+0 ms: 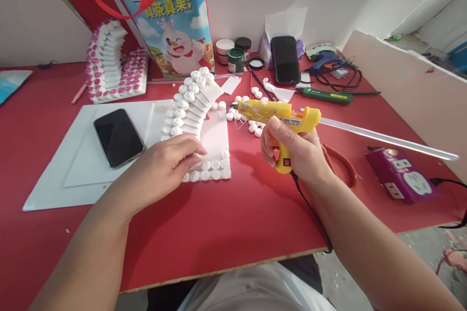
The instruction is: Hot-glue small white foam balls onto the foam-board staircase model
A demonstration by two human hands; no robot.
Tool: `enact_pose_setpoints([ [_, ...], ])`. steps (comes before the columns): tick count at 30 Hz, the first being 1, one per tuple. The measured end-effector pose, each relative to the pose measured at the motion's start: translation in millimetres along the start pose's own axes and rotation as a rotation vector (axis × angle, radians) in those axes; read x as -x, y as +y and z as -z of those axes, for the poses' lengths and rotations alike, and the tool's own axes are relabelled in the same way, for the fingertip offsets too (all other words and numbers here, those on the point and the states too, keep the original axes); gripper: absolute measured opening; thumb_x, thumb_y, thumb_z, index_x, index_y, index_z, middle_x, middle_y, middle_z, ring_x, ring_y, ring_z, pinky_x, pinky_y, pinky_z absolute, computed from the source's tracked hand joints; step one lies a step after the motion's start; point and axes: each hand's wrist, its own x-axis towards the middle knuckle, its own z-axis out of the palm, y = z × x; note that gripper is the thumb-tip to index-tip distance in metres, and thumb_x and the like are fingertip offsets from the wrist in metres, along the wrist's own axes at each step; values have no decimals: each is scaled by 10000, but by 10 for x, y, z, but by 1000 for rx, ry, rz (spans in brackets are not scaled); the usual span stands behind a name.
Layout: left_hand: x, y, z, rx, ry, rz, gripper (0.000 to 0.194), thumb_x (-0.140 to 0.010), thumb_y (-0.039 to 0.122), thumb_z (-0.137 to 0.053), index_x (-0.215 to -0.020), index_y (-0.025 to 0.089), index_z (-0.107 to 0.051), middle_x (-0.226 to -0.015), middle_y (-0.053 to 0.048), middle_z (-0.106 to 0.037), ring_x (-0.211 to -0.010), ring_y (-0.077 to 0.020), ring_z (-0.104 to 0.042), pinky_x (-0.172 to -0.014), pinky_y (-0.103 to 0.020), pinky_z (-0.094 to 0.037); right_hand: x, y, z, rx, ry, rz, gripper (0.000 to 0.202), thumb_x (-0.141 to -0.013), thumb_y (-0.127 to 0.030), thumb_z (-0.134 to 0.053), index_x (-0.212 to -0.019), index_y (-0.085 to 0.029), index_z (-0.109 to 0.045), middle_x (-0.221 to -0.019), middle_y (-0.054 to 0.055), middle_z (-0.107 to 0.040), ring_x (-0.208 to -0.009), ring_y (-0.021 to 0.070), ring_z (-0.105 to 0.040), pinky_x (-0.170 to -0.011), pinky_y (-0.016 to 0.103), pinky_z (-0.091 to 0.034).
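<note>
My right hand point(292, 148) is wrapped round the grip of a yellow glue gun point(266, 108), whose nozzle points left. A long clear glue stick point(386, 138) sticks out of its back. My left hand point(178, 158) lies at the lower end of a curved white piece point(199, 107) edged with small white rosettes; its fingers are bent close together, and what they grip, if anything, is hidden. That piece stands on a white board point(217, 138) with rosettes along its front edge. Loose white rosettes point(258, 132) lie near the nozzle.
A phone point(118, 137) rests on white sheets point(47, 189) at left. Behind stand a pink-and-white rosette model point(105, 68), a colourful bag point(175, 24), paint jars point(236, 60) and a second phone point(285, 60). A green cutter point(327, 95) and purple power socket point(401, 175) lie right.
</note>
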Motion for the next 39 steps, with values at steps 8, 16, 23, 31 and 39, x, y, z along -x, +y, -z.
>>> enact_pose_setpoints([
  [8, 9, 54, -69, -50, -13, 29, 233, -1037, 280, -489, -914, 222, -677, -944, -26, -740, -853, -195, -689, -796, -340, -483, -2, -19, -20, 2, 4, -12, 467, -894, -569, -786, -665, -202, -609, -523, -39, -550, -394, 95, -512, -405, 267, -412],
  [16, -1, 66, -95, -41, -5, 87, 220, -1011, 315, -519, -916, 223, -695, -956, -20, -745, -866, -207, -704, -804, -352, -475, 5, -2, -29, -25, 0, -4, 416, -914, -521, -781, -700, -203, -620, -541, -42, -556, -397, 92, -509, -399, 260, -420],
  [23, -2, 108, -111, -83, -3, 107, 226, -1002, 346, -508, -904, 230, -676, -912, -17, -709, -797, -200, -662, -746, -346, -450, -6, 9, -15, -9, -5, -5, 386, -921, -530, -772, -749, -210, -639, -539, -48, -558, -394, 97, -513, -405, 267, -428],
  [31, -13, 138, -124, -159, -3, 106, 218, -990, 330, -488, -858, 238, -635, -869, -20, -673, -754, -200, -627, -666, -333, -423, 6, -19, -34, 16, -3, -17, 493, -893, -567, -782, -618, -206, -590, -521, -31, -541, -402, 99, -516, -396, 263, -408],
  [39, -33, 164, -114, -212, -5, 115, 172, -942, 272, -507, -820, 238, -623, -844, -20, -662, -733, -202, -622, -645, -332, -406, -7, -18, -37, 28, 1, -19, 509, -897, -557, -777, -589, -199, -586, -510, -27, -535, -395, 96, -511, -396, 259, -406],
])
